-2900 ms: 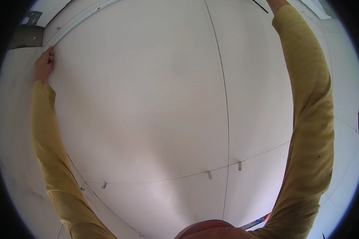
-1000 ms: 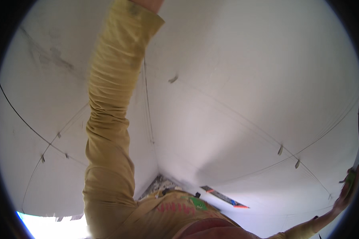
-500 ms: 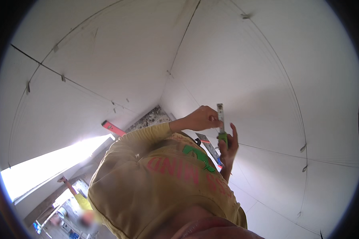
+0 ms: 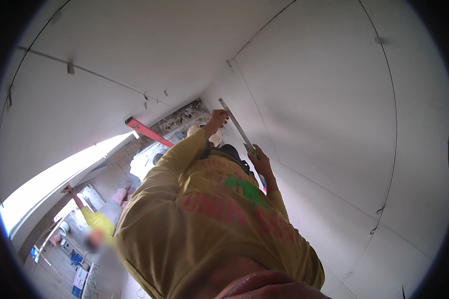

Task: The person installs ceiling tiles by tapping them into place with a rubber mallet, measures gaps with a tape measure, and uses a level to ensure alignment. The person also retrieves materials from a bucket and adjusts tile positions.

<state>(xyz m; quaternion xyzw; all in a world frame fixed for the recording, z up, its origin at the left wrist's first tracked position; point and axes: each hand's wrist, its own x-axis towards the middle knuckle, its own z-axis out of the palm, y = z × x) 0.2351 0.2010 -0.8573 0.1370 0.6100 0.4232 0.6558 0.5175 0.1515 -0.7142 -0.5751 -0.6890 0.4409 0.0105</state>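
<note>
1. Since the picture of half a second ago, the left hand (image 4: 217, 119) is farther from the right hand (image 4: 261, 162), and a longer piece of the metal blade (image 4: 241, 128) now shows between them. The view is also turned, so that more of the room appears at the lower left.
2. The right hand is closed around the green tape measure (image 4: 250, 148), which is in front of the person's body, close to the white wall (image 4: 329, 124).
3. The blade comes out of the tape measure and goes in a straight, slanting line toward the corner of the wall; its free end is a little beyond the left hand.
4. The left hand is just beside the blade, with the fingers bent. I cannot tell whether it is open or closed, or whether it touches the blade.
5. The person wears a mustard shirt (image 4: 184, 234) with pink letters and a green print.
6. To the left of the left hand, a red level (image 4: 147, 131) lies slanting, partly hidden by the sleeve.
7. On the wall there are thin dark joints and small grey tabs (image 4: 71, 68).
8. At the lower left, a co-worker in a yellow top (image 4: 92, 217) raises one arm, below a bright opening (image 4: 60, 182).
</note>
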